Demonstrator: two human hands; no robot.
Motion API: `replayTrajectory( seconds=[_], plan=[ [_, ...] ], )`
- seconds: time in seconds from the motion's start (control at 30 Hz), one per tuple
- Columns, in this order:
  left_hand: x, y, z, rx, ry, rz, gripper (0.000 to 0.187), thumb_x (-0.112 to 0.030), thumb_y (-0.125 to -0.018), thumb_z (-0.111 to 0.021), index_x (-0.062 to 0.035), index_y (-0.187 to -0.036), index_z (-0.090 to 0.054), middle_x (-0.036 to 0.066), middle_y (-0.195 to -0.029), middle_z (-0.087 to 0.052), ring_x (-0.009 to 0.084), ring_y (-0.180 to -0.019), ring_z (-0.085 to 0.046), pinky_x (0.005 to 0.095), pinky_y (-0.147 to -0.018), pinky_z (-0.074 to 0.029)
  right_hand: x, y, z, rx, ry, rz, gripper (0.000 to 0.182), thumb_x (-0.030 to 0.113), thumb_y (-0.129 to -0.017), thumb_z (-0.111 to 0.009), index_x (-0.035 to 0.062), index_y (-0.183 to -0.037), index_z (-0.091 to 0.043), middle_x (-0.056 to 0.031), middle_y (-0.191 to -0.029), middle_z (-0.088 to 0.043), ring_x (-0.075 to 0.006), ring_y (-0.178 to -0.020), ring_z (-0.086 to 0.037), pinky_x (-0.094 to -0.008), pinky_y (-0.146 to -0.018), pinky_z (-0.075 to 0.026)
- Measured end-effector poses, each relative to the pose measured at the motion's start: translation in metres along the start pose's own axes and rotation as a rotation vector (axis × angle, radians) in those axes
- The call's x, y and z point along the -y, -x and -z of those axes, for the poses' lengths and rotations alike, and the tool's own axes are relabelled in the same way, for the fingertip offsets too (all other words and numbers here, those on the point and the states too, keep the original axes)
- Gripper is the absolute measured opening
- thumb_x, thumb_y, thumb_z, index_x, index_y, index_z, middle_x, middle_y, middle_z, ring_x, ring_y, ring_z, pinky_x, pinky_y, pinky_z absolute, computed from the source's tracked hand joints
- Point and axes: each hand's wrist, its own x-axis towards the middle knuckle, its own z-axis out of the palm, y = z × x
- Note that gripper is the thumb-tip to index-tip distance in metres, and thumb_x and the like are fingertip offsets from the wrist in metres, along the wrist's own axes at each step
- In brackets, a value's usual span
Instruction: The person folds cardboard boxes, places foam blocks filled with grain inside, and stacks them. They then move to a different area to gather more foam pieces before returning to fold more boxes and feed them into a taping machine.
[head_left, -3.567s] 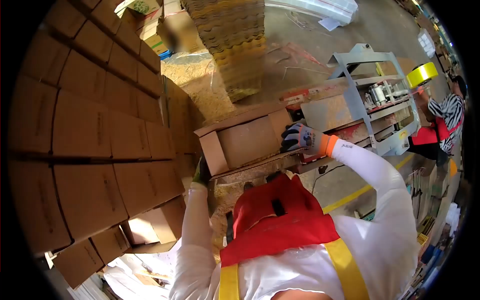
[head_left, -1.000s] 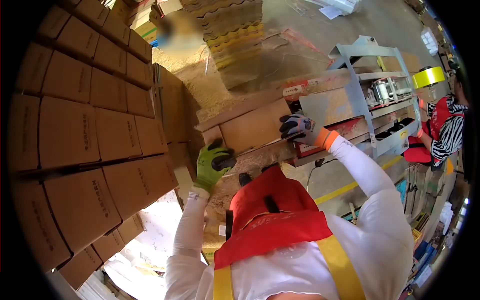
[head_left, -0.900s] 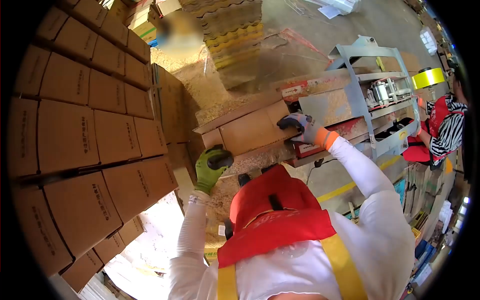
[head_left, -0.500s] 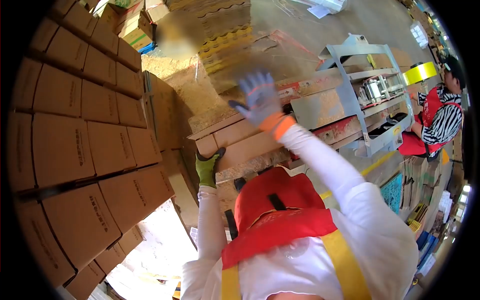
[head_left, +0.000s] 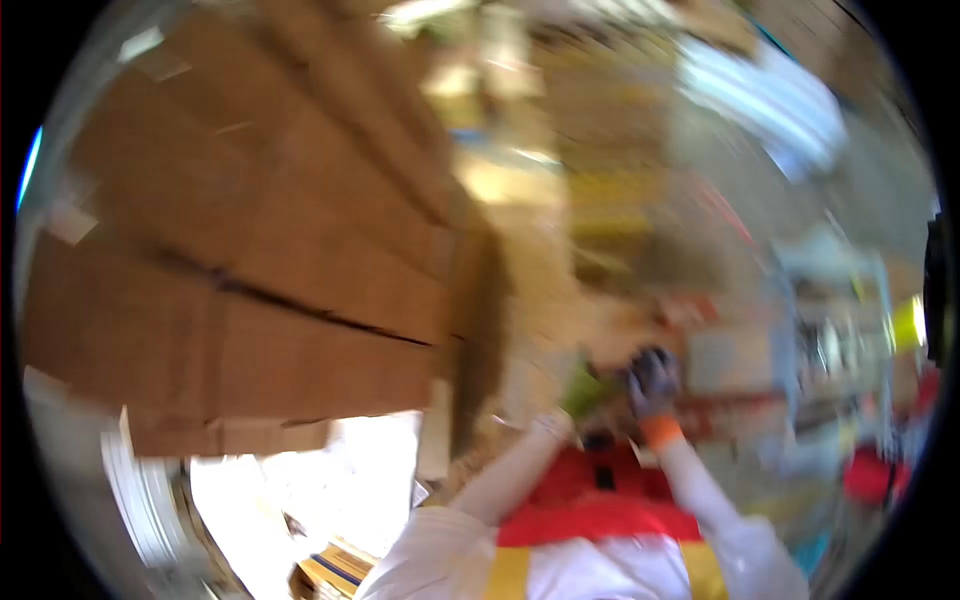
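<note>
Motion blurs the whole view. My left hand (head_left: pixel 588 388), in a green glove, is in front of my body at the near end of the conveyor, its fingers smeared. Just to its right, my right hand (head_left: pixel 653 375) wears a grey-purple glove with an orange cuff (head_left: pixel 660 430). Its fingers look curled in; what lies under them cannot be made out. A brown cardboard surface (head_left: pixel 612 335) shows just beyond both hands, its outline too blurred to tell the kind.
A tall stack of brown cartons (head_left: pixel 330 240) fills the left side. To the right stands the metal frame of a taping machine (head_left: pixel 835 340) with a yellow tape roll (head_left: pixel 908 325). A yellow-edged stack (head_left: pixel 615 200) lies beyond. Red clothing (head_left: pixel 875 475) of another person shows at far right.
My view has swung left, and the carton stack looms larger. My right hand, spread open above the cartons before, is drawn in close beside my left hand, its fingers now curled.
</note>
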Motion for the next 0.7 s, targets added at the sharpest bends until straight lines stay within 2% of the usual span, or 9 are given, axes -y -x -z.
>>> replayTrajectory(
  seconds=[0.1,0.27,0.37,0.43,0.53,0.57,0.63,0.67,0.7],
  plan=[
    [0.003,-0.014,0.027,-0.151,0.056,-0.104,0.053,-0.026,-0.081,-0.073,0.0006,-0.122,-0.051,0.012,-0.117,-0.06,0.0247,-0.102,-0.057,0.0386,-0.09,-0.047,0.104,-0.086,0.006,0.048,-0.321,0.123,0.042,0.017,-0.076,-0.071,0.0036,-0.113,-0.059,-0.0156,-0.119,-0.058,-0.0342,-0.109,-0.054,-0.0424,-0.095,-0.044],
    [-0.059,0.035,0.158,-0.471,0.147,-0.283,0.049,-0.021,-0.083,-0.071,0.0009,-0.122,-0.051,0.013,-0.114,-0.06,0.0246,-0.098,-0.058,0.0374,-0.087,-0.047,0.355,-0.197,0.082,-0.045,-0.521,0.83,0.078,0.021,-0.071,-0.08,-0.0008,-0.136,-0.043,-0.0185,-0.135,-0.048,-0.0391,-0.125,-0.044,-0.0477,-0.107,-0.033],
    [-0.107,0.088,0.25,-0.734,0.129,-0.433,0.047,-0.018,-0.084,-0.07,0.0011,-0.122,-0.051,0.014,-0.112,-0.06,0.0244,-0.096,-0.058,0.0367,-0.085,-0.047,0.516,-0.222,0.145,-0.566,-0.561,1.225,0.078,0.043,-0.07,-0.079,-0.002,-0.126,-0.049,-0.0206,-0.129,-0.052,-0.0375,-0.119,-0.049,-0.0485,-0.101,-0.037],
    [-0.116,0.112,0.295,-0.888,0.267,-0.626,0.038,-0.013,-0.086,-0.067,0.0012,-0.119,-0.053,0.012,-0.11,-0.061,0.0232,-0.096,-0.06,0.0349,-0.083,-0.047,0.593,-0.237,0.126,-0.711,-0.61,1.282,0.067,0.047,-0.07,-0.078,0.0004,-0.113,-0.056,-0.0191,-0.118,-0.057,-0.0353,-0.111,-0.055,-0.0482,-0.095,-0.04],
    [-0.182,0.172,0.339,-0.805,0.522,-0.447,0.034,-0.014,-0.088,-0.064,0.0001,-0.118,-0.055,0.009,-0.11,-0.062,0.0211,-0.102,-0.059,0.0332,-0.087,-0.046,0.641,-0.218,0.062,-0.705,-0.564,1.121,0.048,0.045,-0.072,-0.074,0.0067,-0.098,-0.061,-0.012,-0.096,-0.058,-0.0303,-0.091,-0.054,-0.0442,-0.085,-0.044],
    [-0.161,0.166,0.346,-0.825,0.591,-0.527,0.035,-0.014,-0.088,-0.063,0.0006,-0.119,-0.054,0.009,-0.109,-0.062,0.0208,-0.102,-0.059,0.0331,-0.088,-0.046,0.636,-0.212,0.064,-0.754,-0.488,1.146,0.041,0.041,-0.075,-0.072,0.0071,-0.096,-0.062,-0.0102,-0.091,-0.055,-0.0283,-0.084,-0.052,-0.0413,-0.08,-0.045],
    [-0.157,0.164,0.34,-0.954,0.106,-0.543,0.041,-0.012,-0.088,-0.062,0.0024,-0.125,-0.051,0.017,-0.116,-0.061,0.0284,-0.105,-0.057,0.0365,-0.094,-0.043,0.608,-0.219,0.082,-0.875,-0.336,1.194,0.028,0.033,-0.082,-0.069,0.0078,-0.093,-0.064,-0.0068,-0.08,-0.049,-0.0244,-0.069,-0.046,-0.0357,-0.07,-0.047],
    [-0.132,0.15,0.346,-0.914,0.222,-0.527,0.044,-0.01,-0.086,-0.063,0.0021,-0.127,-0.051,0.019,-0.119,-0.059,0.0323,-0.109,-0.055,0.0385,-0.096,-0.042,0.584,-0.225,0.098,-0.893,-0.311,1.205,0.028,0.032,-0.081,-0.069,0.0074,-0.094,-0.064,-0.0072,-0.082,-0.05,-0.0245,-0.072,-0.047,-0.0363,-0.072,-0.047],
    [-0.13,0.152,0.35,-1.06,-0.302,-0.632,0.045,-0.007,-0.085,-0.062,0.0015,-0.128,-0.05,0.021,-0.118,-0.058,0.0369,-0.11,-0.052,0.0422,-0.095,-0.041,0.559,-0.227,0.114,-0.861,-0.303,1.23,0.028,0.03,-0.081,-0.07,0.007,-0.096,-0.064,-0.0077,-0.085,-0.052,-0.0246,-0.075,-0.048,-0.0368,-0.074,-0.047]
  ],
)
